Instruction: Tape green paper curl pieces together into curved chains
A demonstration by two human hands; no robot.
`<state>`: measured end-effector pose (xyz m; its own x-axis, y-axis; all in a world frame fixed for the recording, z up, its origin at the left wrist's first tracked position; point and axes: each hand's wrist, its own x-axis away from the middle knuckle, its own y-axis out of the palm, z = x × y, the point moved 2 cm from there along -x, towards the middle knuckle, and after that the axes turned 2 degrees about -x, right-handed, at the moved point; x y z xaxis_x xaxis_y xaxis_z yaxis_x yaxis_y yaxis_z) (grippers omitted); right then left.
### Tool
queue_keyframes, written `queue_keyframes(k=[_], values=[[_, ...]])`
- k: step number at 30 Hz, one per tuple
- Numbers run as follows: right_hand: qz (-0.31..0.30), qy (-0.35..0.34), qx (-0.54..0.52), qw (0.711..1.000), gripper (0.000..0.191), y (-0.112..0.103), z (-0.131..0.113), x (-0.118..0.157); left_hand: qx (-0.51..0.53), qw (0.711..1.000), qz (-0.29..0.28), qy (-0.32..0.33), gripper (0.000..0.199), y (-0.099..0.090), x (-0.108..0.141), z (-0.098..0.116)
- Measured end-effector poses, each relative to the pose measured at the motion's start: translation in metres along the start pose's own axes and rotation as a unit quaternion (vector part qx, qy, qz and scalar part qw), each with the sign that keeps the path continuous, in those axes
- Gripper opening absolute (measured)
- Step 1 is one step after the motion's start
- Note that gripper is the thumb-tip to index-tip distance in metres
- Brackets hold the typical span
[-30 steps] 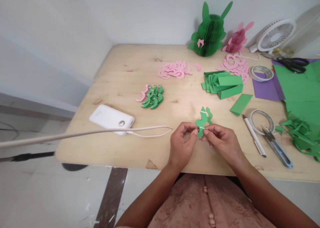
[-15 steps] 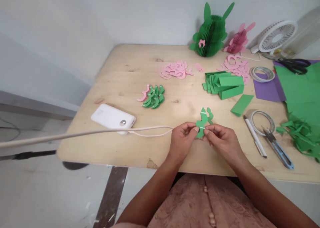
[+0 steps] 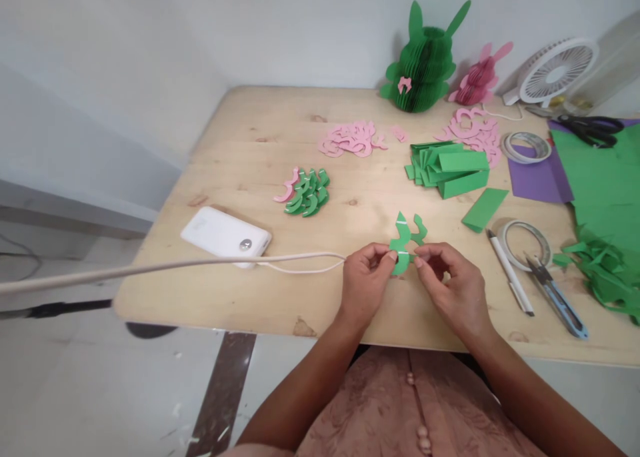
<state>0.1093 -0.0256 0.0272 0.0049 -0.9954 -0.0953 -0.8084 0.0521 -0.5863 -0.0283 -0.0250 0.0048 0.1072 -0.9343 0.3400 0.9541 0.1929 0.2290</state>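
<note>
Near the table's front edge, my left hand [image 3: 369, 273] pinches a green curvy paper cutout [image 3: 401, 243] with white strips across it. My right hand [image 3: 450, 280] is just right of the cutout, thumb and forefinger close together; whether something small is between them is too small to tell. Another green cutout [image 3: 419, 230] lies just beyond the right fingertips. To the left is a cluster of green cutouts [image 3: 310, 193] with white strips, beside a pink cutout [image 3: 289, 187]. Folded green paper strips [image 3: 450, 167] are piled beyond my hands.
A white power bank [image 3: 225, 233] with a cable lies left. Tape roll [image 3: 525, 245], white pen [image 3: 511, 273] and blue snips [image 3: 557, 297] lie right. Behind are pink cutouts [image 3: 353, 139], a green paper figure [image 3: 425, 70], a pink one [image 3: 479, 80] and a fan [image 3: 557, 73].
My right hand has shifted slightly right, off the held cutout, with its fingers higher. The cutout in my left hand has turned slightly, its pointed tip moving left.
</note>
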Motion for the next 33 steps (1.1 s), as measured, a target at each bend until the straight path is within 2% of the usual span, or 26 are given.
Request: queue_keyframes(k=[4, 11, 26, 33], values=[[-0.009, -0.053, 0.035, 0.998, 0.010, 0.0016, -0.0020, -0.0006, -0.012, 1.000, -0.006, 0.009, 0.011, -0.0005, -0.0009, -0.0021], [0.003, -0.093, 0.061, 0.994, 0.008, 0.0041, -0.0036, -0.0009, -0.021, 1.000, -0.002, 0.014, 0.010, -0.0005, 0.0001, -0.0015], [0.002, -0.059, 0.038, 0.998, 0.009, 0.0061, -0.0057, -0.0036, -0.038, 0.999, -0.004, 0.023, 0.011, -0.0008, 0.0008, -0.0015], [0.003, -0.064, 0.039, 0.997, 0.009, 0.0085, -0.0068, -0.0048, -0.043, 0.999, 0.001, 0.029, 0.011, -0.0011, 0.0003, -0.0018]])
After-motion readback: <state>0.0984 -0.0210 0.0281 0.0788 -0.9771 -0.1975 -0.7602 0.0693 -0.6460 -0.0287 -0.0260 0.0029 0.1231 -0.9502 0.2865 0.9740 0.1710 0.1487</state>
